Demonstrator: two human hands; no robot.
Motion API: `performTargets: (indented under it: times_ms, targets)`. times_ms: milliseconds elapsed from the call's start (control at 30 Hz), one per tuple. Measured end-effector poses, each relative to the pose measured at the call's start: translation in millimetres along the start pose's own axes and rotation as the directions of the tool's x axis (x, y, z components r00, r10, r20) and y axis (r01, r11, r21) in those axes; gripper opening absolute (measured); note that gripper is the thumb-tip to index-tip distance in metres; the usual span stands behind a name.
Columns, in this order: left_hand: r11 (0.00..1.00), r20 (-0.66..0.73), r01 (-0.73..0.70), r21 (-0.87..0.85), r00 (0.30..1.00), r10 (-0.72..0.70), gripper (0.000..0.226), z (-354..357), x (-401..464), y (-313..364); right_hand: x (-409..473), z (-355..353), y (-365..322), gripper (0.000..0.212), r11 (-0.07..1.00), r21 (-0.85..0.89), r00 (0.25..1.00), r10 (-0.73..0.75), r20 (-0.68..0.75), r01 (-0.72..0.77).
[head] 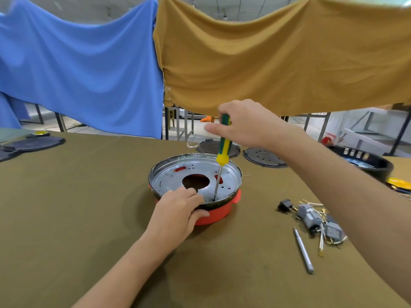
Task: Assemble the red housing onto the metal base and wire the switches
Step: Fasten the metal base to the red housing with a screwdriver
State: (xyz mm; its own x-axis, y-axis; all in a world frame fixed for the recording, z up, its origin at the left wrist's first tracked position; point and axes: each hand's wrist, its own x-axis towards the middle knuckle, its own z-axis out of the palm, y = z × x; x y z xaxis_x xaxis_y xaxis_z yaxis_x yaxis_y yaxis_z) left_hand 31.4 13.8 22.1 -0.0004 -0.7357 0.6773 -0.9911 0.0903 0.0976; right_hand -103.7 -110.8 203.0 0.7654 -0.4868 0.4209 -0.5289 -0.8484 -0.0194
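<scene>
Olive-brown cloth covers the workbench [89, 218]; blue drape [77, 70] and mustard drape [278, 58] hang behind it.

Metal base [175, 177]: shallow silver pan with a round centre hole and small punched holes, sitting mouth-up at mid-bench inside the red housing [213, 216]. Red plastic shows through the slots, and a small lug of the housing juts out at the right side. Judged thin sheet metal: light, stiff, smooth, rim possibly sharp. Housing looks like rigid moulded plastic, light enough to slide on cloth under torque, so it wants bracing at the rim, not on the pan floor.

Left hand [178, 210]: fingers curled over the near rim, thumb against the red wall, gripping the assembly to steady it.

Right hand [242, 123]: closed round the top of a green-and-yellow screwdriver [223, 150], held near upright. Shaft runs down to the pan floor near the front edge; tip contact with a screw cannot be confirmed. Judgement: fastening step in progress; wiring not begun.

Right of the assembly, well apart: black rocker switch [285, 205], grey switch blocks with loose leads [311, 216], and a slim silver pen-type tool [304, 252] lying nearer. Leads look thin and easily bent; take the switches by their bodies.

Far edge: dark round plates [264, 156], one black tub [364, 163].
</scene>
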Motion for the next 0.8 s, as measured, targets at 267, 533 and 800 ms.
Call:
performTargets:
  times_ms: [267, 533, 800]
  targets:
    - [0.999, 0.007, 0.019, 0.039, 1.0, -0.02, 0.024, -0.6, 1.5, 4.5, 0.6, 6.4, 0.2, 0.046, 0.999, -0.008, 0.993, 0.038, -0.11, -0.039]
    - [0.999, 0.011, 0.005, 0.05, 1.0, -0.006, 0.02, 0.1, -1.2, 3.0, -5.7, -2.0, -1.4, 0.034, 0.971, 0.237, 1.0, -0.006, -0.001, 0.006]
    - [1.0, 0.023, 0.006, 0.028, 1.0, -0.007, 0.018, 0.2, -0.2, 0.7, -6.6, -2.5, -12.7, 0.015, 0.928, 0.371, 0.995, -0.055, 0.078, 0.022]
